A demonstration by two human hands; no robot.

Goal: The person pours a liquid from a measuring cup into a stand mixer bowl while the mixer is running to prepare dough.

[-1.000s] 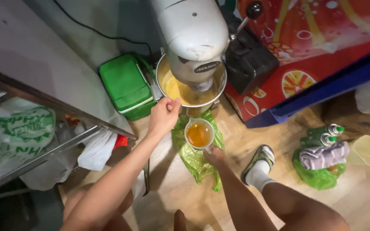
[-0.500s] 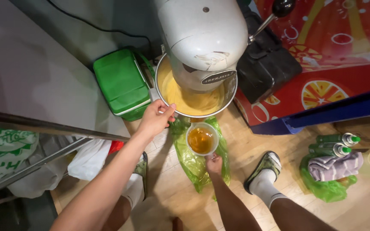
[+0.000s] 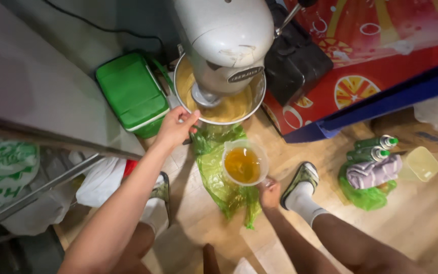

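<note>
Head view: the mixer (image 3: 224, 45) stands on the floor, its bowl (image 3: 219, 101) holding pale yellow batter under the tilted-down head. The left hand (image 3: 176, 127) is closed on the bowl's near rim, fingers curled over the edge. Just below the bowl, the right hand (image 3: 269, 192) grips a clear jug (image 3: 243, 163) of amber liquid by its side, held upright over a green bag (image 3: 224, 177) on the floor. A green box (image 3: 130, 94) sits left of the bowl; green-capped bottles (image 3: 376, 147) lie well to its right.

The step in hand looks like steadying the bowl with the jug brought near. Pouring would call for raising the jug to the rim and tipping it clear of the mixer head.
</note>
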